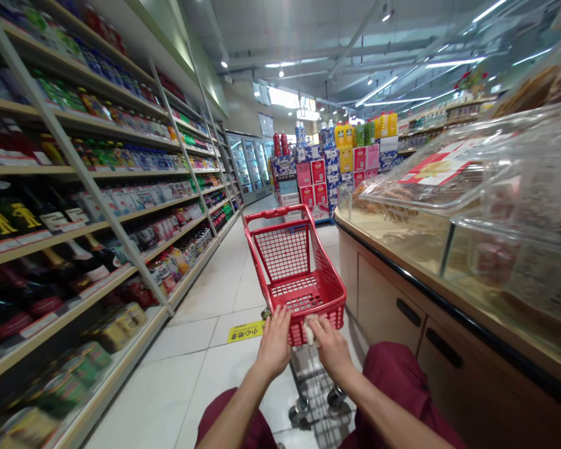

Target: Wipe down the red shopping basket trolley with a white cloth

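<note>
A red plastic shopping cart (330, 274) stands in front of my knees, its mesh basket holding nothing I can see. My left hand (277, 340) lies over the near left rim of the basket, with the fingers stretched out. Pinched in my right hand (328, 348) is a white cloth (309, 330), pressed against the near wall of the basket. Parts of the cloth are hidden under the fingers. Below the basket, the metal frame and dark wheels (299, 411) show between my legs.
Drink shelves (121, 218) line the left side. A wooden counter (388, 280) with clear plastic covers (430, 168) runs close on the right. Stacked cartons (318, 181) stand ahead, and glass-door fridges (250, 163) farther back. A yellow floor sticker (244, 332) lies left of the cart.
</note>
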Action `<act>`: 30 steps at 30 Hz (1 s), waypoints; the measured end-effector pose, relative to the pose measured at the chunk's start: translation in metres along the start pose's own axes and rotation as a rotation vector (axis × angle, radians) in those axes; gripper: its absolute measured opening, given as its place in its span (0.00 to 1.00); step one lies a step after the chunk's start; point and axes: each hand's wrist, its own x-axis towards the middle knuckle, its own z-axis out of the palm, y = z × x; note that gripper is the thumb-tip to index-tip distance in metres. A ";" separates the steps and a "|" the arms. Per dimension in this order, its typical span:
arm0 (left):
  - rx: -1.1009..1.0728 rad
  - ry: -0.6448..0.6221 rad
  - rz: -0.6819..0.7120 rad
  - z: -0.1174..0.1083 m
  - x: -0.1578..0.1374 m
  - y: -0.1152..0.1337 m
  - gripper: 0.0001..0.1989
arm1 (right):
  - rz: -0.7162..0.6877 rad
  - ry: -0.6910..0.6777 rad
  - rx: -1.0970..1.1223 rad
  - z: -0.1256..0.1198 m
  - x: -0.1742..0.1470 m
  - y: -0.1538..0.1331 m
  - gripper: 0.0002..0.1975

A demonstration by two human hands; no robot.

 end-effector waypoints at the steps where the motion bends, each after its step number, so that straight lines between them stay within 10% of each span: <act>1: -0.011 0.001 0.000 0.000 0.001 -0.002 0.38 | -0.011 -0.038 0.008 0.003 -0.001 -0.006 0.25; 9: -0.626 0.243 0.025 0.012 -0.008 -0.011 0.30 | -0.036 0.039 0.378 -0.020 0.015 -0.028 0.27; 14: -1.307 0.163 -0.246 0.031 -0.019 0.008 0.18 | 0.006 0.132 0.622 -0.024 0.021 -0.035 0.26; 23: -1.472 -0.108 -0.476 0.047 -0.046 0.000 0.14 | -0.232 -0.129 0.241 0.013 -0.026 -0.053 0.30; 30: -1.363 -0.057 -0.605 0.019 -0.051 -0.022 0.21 | -0.529 0.096 0.113 0.011 0.026 -0.045 0.14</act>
